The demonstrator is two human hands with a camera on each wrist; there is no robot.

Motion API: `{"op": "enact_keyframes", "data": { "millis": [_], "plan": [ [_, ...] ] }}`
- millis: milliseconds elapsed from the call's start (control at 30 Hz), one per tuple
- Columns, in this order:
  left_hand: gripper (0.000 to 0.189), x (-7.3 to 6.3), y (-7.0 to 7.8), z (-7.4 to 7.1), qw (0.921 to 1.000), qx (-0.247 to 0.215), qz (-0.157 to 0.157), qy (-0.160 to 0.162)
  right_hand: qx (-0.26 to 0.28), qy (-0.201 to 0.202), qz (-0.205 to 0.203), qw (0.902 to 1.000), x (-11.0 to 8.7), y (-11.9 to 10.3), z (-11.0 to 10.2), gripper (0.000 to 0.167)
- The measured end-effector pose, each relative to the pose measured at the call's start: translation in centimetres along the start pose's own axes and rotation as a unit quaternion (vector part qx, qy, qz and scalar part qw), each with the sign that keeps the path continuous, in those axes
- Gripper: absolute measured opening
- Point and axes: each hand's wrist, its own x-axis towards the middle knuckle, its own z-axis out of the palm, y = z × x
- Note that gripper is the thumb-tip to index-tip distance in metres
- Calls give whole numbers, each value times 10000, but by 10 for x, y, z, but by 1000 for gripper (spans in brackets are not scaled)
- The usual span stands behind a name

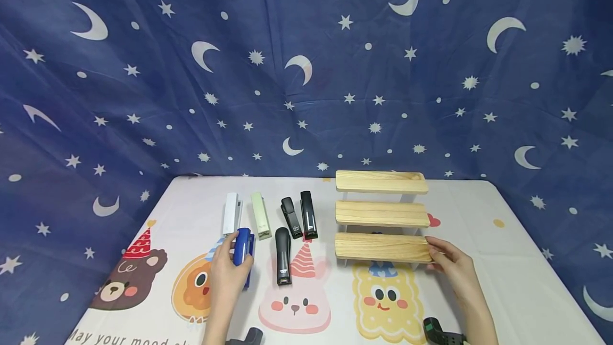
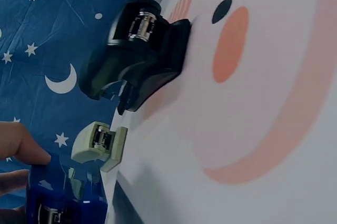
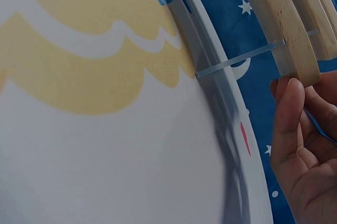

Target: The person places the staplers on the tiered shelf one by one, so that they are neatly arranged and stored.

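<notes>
In the head view my left hand [image 1: 226, 276] grips a blue stapler [image 1: 242, 246] from above, thumb on one side and fingers on the other. The left wrist view shows the blue stapler [image 2: 45, 192] end-on. My right hand [image 1: 452, 265] pinches the right end of the lowest board of a three-tier wooden stand [image 1: 383, 247]. In the right wrist view the thumb and fingers [image 3: 288, 108] meet at the end of that board [image 3: 284, 29]. A black stapler [image 1: 283, 254] lies just right of the blue one.
Behind the blue stapler stand a white stapler [image 1: 231, 212] and a pale green stapler [image 1: 261, 214]. Two more black staplers, a short one [image 1: 290, 217] and a longer one [image 1: 308, 214], lie nearer the stand. A blue star-patterned curtain [image 1: 306, 111] hangs behind the table.
</notes>
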Motion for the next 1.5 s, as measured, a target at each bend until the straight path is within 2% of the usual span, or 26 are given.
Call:
{"op": "enact_keyframes", "data": {
  "millis": [300, 567, 800, 1100, 1500],
  "plan": [
    [59, 5, 11, -5, 9996, 150, 225, 59, -42, 62, 71, 9999, 0, -1, 0, 44],
    [59, 12, 28, -8, 9993, 133, 309, -135, -22, 71, 185, 9998, 0, 0, 1, 44],
    [60, 20, 45, -7, 9968, 154, 783, -30, -16, 115, 119, 9999, 1, 0, 1, 43],
    [59, 29, 68, -2, 9931, 69, 1150, -229, 19, 72, 71, 9999, 0, 0, 0, 44],
    [58, 40, 104, 13, 9806, -96, 1929, -328, 31, 76, 114, 9999, 1, 0, 0, 44]
  ]
}}
